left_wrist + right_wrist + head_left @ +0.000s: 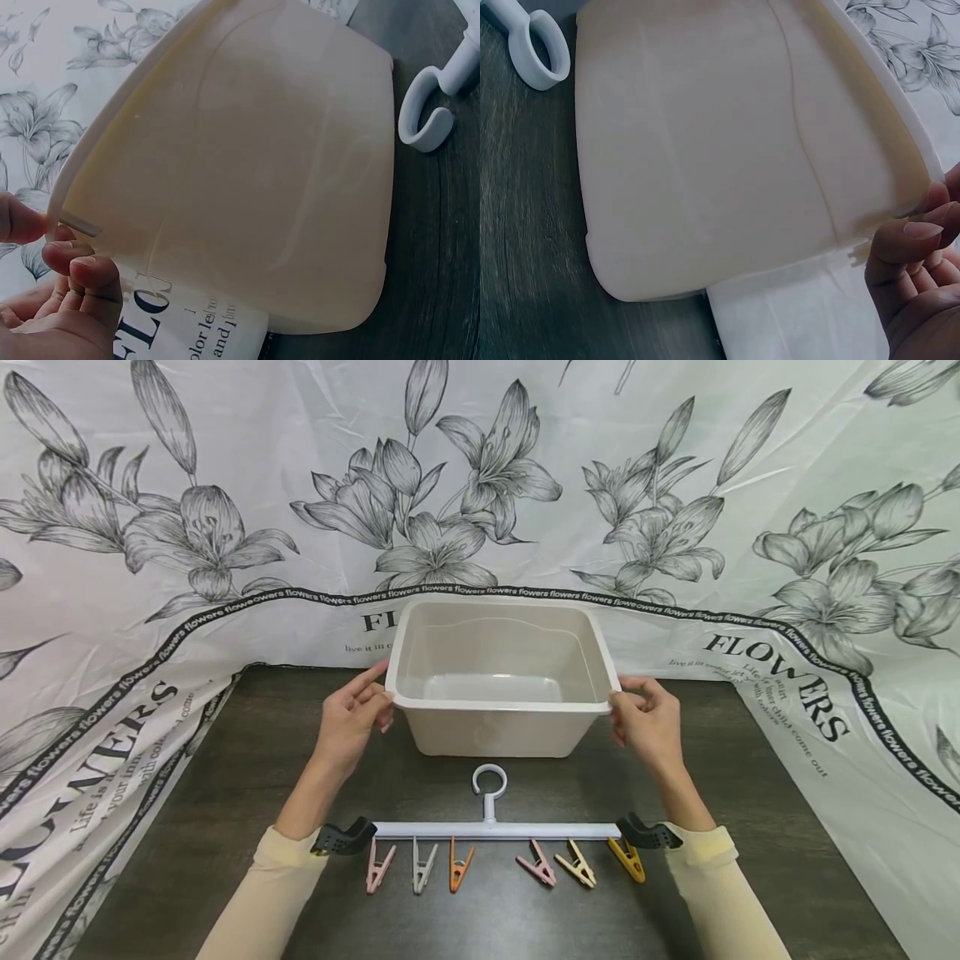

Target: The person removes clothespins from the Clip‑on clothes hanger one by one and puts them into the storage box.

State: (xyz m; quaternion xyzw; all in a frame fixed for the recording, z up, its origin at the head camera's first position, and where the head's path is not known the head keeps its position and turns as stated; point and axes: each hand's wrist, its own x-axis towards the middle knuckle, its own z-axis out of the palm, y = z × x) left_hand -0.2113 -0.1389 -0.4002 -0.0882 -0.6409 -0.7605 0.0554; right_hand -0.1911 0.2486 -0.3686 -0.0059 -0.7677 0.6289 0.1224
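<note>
A beige plastic basin [487, 731] stands toward the back of the dark table, its inside bare. At its left end my left hand [354, 714] pinches the rim between thumb and fingers, seen close in the left wrist view. On the opposite end, the rim is pinched by my right hand [647, 718]; the right wrist view shows the thumb and curled fingers at the rim's corner. Nearer me lies a white clip hanger [495, 832] with a round hook [490, 780]. Pink, grey, orange and yellow clips, such as the orange clip [460, 867], lie along its bar.
A white cloth [525, 560] printed with grey flowers and lettering hangs behind the table and along both sides. The dark wood table [202, 827] extends left and right of the basin. Black wrist bands [345, 838] sit close to the hanger's ends.
</note>
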